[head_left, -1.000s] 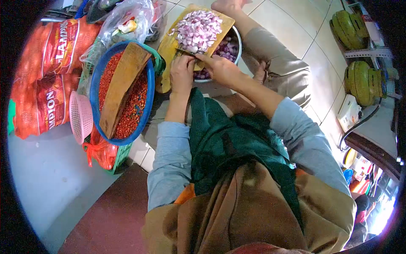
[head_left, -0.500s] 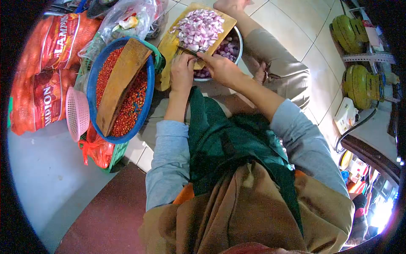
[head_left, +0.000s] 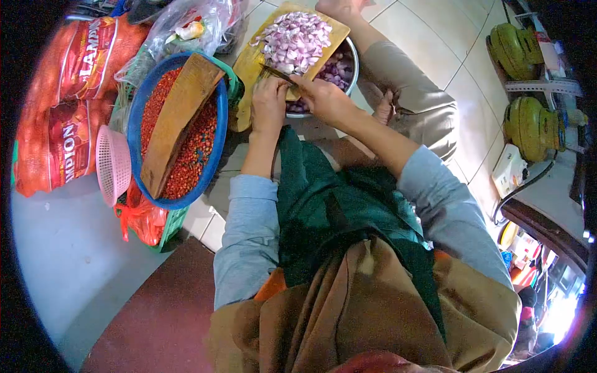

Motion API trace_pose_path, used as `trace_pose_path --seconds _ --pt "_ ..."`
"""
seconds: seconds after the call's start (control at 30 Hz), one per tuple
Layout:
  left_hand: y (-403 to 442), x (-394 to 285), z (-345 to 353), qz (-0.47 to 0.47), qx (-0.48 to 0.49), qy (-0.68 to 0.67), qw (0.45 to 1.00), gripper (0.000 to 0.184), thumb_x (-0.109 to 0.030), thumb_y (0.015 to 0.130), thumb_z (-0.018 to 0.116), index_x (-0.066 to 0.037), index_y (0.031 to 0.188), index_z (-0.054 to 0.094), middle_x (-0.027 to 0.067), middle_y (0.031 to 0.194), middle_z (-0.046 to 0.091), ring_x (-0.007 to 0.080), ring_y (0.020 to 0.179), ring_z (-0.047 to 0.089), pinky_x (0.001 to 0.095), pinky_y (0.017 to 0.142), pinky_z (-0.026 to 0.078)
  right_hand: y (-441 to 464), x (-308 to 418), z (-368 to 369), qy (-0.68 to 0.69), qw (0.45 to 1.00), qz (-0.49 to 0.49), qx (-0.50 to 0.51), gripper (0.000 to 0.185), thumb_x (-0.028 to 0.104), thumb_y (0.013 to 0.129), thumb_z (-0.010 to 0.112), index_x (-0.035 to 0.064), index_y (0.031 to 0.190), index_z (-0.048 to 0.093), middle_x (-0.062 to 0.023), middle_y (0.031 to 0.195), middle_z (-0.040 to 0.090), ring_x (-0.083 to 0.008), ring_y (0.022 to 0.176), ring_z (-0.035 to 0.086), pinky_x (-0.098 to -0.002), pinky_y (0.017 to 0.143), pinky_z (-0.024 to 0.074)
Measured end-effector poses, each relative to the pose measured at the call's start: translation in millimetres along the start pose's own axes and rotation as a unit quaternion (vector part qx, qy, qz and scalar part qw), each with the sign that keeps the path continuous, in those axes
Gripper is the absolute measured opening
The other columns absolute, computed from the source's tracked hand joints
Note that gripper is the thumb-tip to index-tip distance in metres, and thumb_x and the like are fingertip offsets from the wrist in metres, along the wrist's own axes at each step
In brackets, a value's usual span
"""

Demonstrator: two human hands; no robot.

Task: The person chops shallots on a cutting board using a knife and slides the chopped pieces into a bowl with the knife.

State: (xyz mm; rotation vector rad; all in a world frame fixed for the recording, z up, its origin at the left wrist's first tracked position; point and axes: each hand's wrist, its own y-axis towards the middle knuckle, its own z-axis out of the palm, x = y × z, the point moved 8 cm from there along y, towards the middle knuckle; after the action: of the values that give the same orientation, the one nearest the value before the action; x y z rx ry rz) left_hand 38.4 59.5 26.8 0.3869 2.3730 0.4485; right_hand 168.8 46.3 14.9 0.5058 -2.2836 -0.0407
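Note:
A heap of chopped shallots (head_left: 295,42) lies on the upper part of a yellow cutting board (head_left: 245,76). The board rests over a metal bowl (head_left: 356,68) that holds more purple shallots (head_left: 337,71). My right hand (head_left: 326,99) grips a dark-bladed knife (head_left: 278,74), its blade pointing up-left over the board. Beside it, my left hand (head_left: 268,104) is at the lower edge of the board with fingers bent together under the blade. What those fingers press on is too small and hidden to name.
To the left, a blue basin (head_left: 222,133) holds chopped red chillies (head_left: 189,161) and a wooden block (head_left: 180,118). Further left are a pink basket (head_left: 113,165) and orange mesh sacks (head_left: 81,105). Green gas cylinders (head_left: 528,127) stand at the right.
The knife blade has tilted slightly over the board while both hands stay nearly in place. The basin and sacks appear slightly further left in the view.

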Motion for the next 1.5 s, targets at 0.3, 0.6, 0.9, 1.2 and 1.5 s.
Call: trace_pose_path --seconds 0.3,0.6,0.9,1.2,1.5 --pt "0.4 -1.8 -0.9 0.01 0.003 0.013 1.0 0.01 -0.008 0.082 0.065 -0.004 0.09 0.062 0.0152 0.087 0.063 0.0351 0.083 0.06 0.0426 0.073 0.047 -28.0 4.6 -5.2 -0.052 0.997 0.058 0.024 0.052 0.009 0.086 0.059 0.0146 0.136 0.047 -0.0219 0.086 0.063 -0.0393 0.077 0.063 -0.0463 0.072 0.0515" --pt "-2.0 0.4 -0.4 0.011 -0.005 0.023 1.0 0.009 -0.008 0.081 0.066 -0.005 0.089 0.062 0.0151 0.085 0.062 0.0344 0.083 0.06 0.0424 0.073 0.048 -18.4 8.8 -18.8 0.029 0.999 0.023 0.006 0.046 0.011 0.086 0.057 0.0097 0.131 0.05 -0.026 0.089 0.063 -0.0422 0.085 0.063 -0.0482 0.077 0.0514" --pt "-2.8 1.2 0.4 0.021 -0.005 0.027 0.999 0.009 -0.008 0.081 0.066 -0.004 0.088 0.062 0.0143 0.084 0.062 0.0346 0.082 0.06 0.0427 0.072 0.047 -29.9 9.3 -16.9 0.006 0.999 0.039 0.003 0.045 0.011 0.086 0.058 0.0107 0.131 0.051 -0.0247 0.087 0.062 -0.0413 0.081 0.063 -0.0484 0.073 0.0523" --pt "-1.8 -3.4 -1.8 0.035 -0.004 0.034 0.999 0.011 -0.007 0.078 0.067 -0.004 0.087 0.061 0.0148 0.083 0.062 0.0349 0.082 0.059 0.0437 0.073 0.047 -7.8 3.1 -4.4 0.02 1.0 0.023 -0.008 0.046 0.008 0.086 0.058 0.0119 0.132 0.051 -0.0234 0.088 0.063 -0.0393 0.082 0.063 -0.0475 0.074 0.0501" --pt "-1.5 -3.7 -1.4 0.033 -0.01 0.028 0.999 0.01 -0.007 0.079 0.067 -0.004 0.086 0.061 0.0144 0.083 0.061 0.0345 0.081 0.059 0.0429 0.072 0.047 -32.3 7.3 -22.5 0.031 0.999 0.039 0.006 0.045 0.012 0.087 0.059 0.0103 0.131 0.051 -0.0254 0.088 0.063 -0.0405 0.084 0.063 -0.0483 0.077 0.0503"
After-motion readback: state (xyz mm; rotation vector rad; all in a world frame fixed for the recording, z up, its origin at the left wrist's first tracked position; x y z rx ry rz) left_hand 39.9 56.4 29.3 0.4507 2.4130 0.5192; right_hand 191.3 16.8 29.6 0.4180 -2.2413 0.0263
